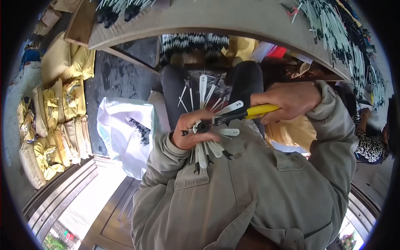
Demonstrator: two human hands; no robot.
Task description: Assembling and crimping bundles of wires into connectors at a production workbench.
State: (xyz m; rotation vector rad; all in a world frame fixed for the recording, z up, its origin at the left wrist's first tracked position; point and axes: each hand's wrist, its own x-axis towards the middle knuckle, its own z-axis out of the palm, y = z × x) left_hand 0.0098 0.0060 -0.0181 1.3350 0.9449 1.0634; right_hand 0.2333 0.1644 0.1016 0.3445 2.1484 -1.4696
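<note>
My left hand (193, 129) is closed around the dark hub of what looks like an umbrella frame (203, 85). White ribs with holes in their ends and thin rods with black tips fan out around its fingers. In my right hand (287, 102) are pliers (261, 110) with yellow handles. Their dark jaws reach the hub from the right, beside my left fingertips. Whether the jaws grip a part there cannot be made out. The frame is in front of my chest, above my lap.
Ahead, a bench (233, 18) carries bundles of white-and-black rods (327, 31). More bundles (193, 43) lie beneath it. A white sack (125, 125) with black pieces is at my left. Brown wrapped packages (52, 137) are stacked farther left. Another person (368, 141) sits at the right edge.
</note>
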